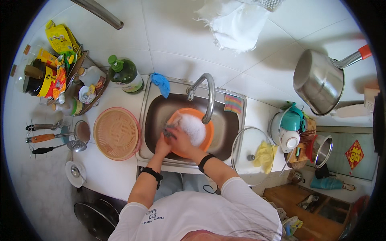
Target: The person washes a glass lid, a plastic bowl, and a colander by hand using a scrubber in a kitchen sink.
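Observation:
An orange plastic basin (pixel 208 137) with white suds (pixel 194 128) stands in the stainless steel sink (pixel 223 120), under the curved metal faucet (pixel 211 93). At the basin's left rim, my right hand (pixel 181 140) lies over a small grey-blue item (pixel 169 131), perhaps a scrubber or cloth, and presses against it. My left hand (pixel 163 147) is beside it at the same rim, lower and to the left, touching the item or the basin edge. Its fingers are partly hidden, and what it holds cannot be told. A pinkish cloth-like thing (pixel 178 118) shows just above the hands.
Left of the sink are a round tan basket (pixel 116 134), a green pump bottle (pixel 126 75) and a blue cloth (pixel 161 84). On the right lie a glass lid (pixel 245 168), a yellow cloth (pixel 264 156) and stacked bowls (pixel 290 140). A steel saucepan (pixel 318 81) hangs at upper right.

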Action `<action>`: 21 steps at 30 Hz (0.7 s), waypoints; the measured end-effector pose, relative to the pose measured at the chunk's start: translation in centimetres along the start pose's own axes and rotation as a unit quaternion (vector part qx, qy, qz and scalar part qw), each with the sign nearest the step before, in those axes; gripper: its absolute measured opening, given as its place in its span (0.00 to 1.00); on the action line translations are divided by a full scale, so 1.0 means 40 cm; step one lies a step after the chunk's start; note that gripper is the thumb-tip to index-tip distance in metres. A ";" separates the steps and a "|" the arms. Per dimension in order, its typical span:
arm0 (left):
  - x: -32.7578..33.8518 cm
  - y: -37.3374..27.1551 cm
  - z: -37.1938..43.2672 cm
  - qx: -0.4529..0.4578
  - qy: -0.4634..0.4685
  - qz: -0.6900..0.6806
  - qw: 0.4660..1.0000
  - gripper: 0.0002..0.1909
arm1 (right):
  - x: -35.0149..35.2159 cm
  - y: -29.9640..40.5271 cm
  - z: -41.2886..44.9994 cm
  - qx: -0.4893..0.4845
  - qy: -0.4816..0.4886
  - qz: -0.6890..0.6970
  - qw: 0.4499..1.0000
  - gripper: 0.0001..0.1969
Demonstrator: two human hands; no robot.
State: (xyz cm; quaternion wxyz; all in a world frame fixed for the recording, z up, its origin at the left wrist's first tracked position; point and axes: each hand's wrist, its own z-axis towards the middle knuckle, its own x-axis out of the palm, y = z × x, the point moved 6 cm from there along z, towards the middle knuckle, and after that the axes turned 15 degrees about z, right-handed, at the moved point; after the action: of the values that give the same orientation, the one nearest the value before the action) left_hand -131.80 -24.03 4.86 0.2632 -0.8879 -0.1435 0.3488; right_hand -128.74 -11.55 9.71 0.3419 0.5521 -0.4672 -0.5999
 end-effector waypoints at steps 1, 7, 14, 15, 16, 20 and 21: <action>0.004 0.024 0.009 0.016 -0.026 0.028 0.999 0.33 | 0.008 0.015 0.019 -0.005 0.003 0.000 1.000 0.23; 0.006 -0.061 0.005 0.063 -0.034 0.060 0.996 0.31 | -0.204 -0.126 0.175 0.131 -0.104 -0.190 0.967 0.25; 0.018 -0.001 0.017 0.011 0.005 -0.037 0.999 0.30 | -0.192 -0.139 0.034 0.226 -0.165 -0.166 0.946 0.21; 0.010 -0.011 0.009 0.012 0.005 -0.037 0.999 0.30 | -0.167 -0.153 0.005 0.299 -0.099 -0.170 0.934 0.20; 0.010 -0.020 0.008 0.003 0.008 -0.037 0.999 0.30 | -0.158 -0.167 -0.020 0.300 -0.100 -0.171 0.933 0.20; 0.012 -0.050 0.015 0.030 -0.006 -0.029 0.999 0.30 | -0.089 -0.209 -0.059 0.118 -0.101 -0.004 0.988 0.16; 0.018 -0.045 0.017 0.030 -0.004 -0.028 0.999 0.30 | -0.072 -0.207 -0.059 0.073 -0.098 0.040 0.992 0.16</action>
State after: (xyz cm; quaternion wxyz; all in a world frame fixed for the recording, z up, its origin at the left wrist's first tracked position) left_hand -131.91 -22.00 5.07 0.2985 -0.8739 -0.1594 0.3491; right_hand -125.09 -6.59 3.03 0.2774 0.4950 -0.5625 -0.6014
